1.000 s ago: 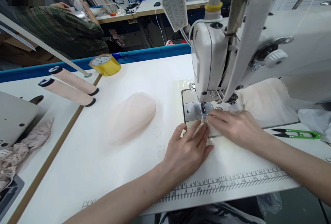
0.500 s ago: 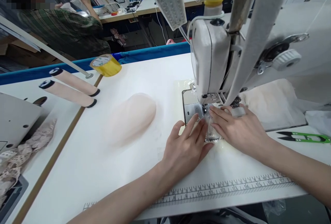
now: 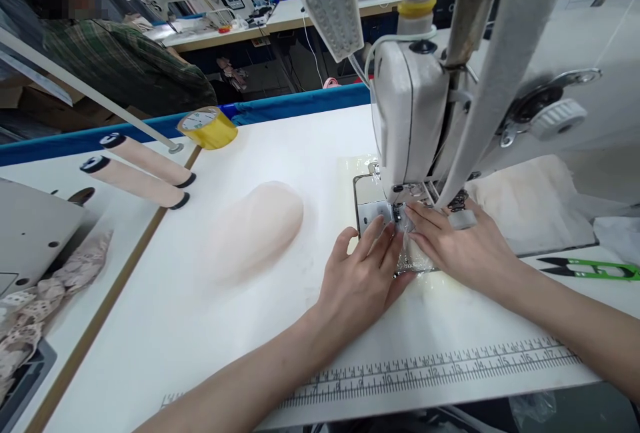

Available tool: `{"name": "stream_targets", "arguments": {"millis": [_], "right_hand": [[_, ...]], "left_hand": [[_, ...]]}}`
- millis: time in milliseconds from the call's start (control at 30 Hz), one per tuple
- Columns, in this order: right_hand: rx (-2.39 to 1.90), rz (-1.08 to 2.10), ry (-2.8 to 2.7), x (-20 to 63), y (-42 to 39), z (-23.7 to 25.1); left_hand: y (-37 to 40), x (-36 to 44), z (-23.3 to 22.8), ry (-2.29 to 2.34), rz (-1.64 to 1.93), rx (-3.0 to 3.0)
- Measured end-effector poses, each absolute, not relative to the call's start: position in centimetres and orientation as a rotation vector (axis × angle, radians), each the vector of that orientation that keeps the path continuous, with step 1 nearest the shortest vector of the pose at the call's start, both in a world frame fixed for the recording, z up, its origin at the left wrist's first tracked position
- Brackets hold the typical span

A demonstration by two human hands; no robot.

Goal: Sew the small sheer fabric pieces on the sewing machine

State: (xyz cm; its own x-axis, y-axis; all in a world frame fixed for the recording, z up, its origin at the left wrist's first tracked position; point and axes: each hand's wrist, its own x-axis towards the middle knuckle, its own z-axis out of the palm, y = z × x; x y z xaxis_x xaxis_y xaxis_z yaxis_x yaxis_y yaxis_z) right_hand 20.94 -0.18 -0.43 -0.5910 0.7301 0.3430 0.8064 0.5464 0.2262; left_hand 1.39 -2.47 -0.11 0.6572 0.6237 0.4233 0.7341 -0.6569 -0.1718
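My left hand (image 3: 363, 280) lies on the bed of the white sewing machine (image 3: 407, 106), fingers spread and pointing at the needle area. From the right, my right hand (image 3: 463, 240) reaches in beside the presser foot (image 3: 398, 212), its fingers stretched out flat. Between the fingertips of both hands lies a small, thin see-through piece (image 3: 407, 223), partly hidden by fingers. Its kind I cannot make out. A smooth beige moulded cup (image 3: 263, 226) rests on the white table to the left of my left hand.
Two beige thread cones (image 3: 135, 181) and a yellow tape roll (image 3: 207, 128) lie at the back left. Green thread snips (image 3: 595, 268) are at the right, near pale fabric (image 3: 535, 203). A ruler strip (image 3: 425, 376) runs along the front edge. Beyond sits a person (image 3: 130, 66).
My hands stay at the presser foot with hardly any shift. The view has moved slightly. The person beyond has lowered an arm from their sewing machine.
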Motion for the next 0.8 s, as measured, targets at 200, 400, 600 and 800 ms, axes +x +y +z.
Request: {"name": "stream_targets", "arguments": {"millis": [200, 400, 600, 800], "right_hand": [[-1.289, -0.537, -2.571, 21.1, 0.0, -0.5], [-1.287, -0.59, -2.577, 21.3, 0.2, -0.5], [-1.228, -0.66, -2.58, 21.8, 0.6, -0.7], [-1.274, -0.151, -2.604, 22.0, -0.6, 1.8]], "left_hand": [[-2.5, 1.4, -0.1, -1.089, -0.478, -2.545], [-2.2, 1.4, 0.0, -1.124, -0.498, -2.575], [-1.9, 1.3, -0.1, -1.14, -0.489, -2.585], [-2.0, 1.2, -0.2, -1.088, -0.609, -2.592]]}}
